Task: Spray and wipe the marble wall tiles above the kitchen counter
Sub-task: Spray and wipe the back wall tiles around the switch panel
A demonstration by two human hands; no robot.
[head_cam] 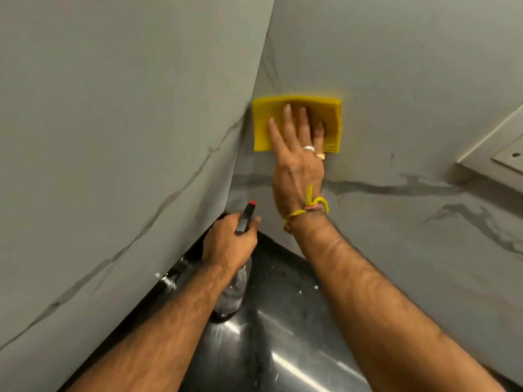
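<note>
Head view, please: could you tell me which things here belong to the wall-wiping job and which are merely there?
Part of the job:
- yellow cloth, pressed flat on the marble wall tiles by the right hand
- spray bottle, gripped by the left hand

Merely there:
- black counter
- switch plate at right

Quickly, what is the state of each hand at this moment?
Left hand: closed, gripping the spray bottle by its neck.
Right hand: open, straight fingers pressing the yellow cloth flat on the marble wall.
</note>
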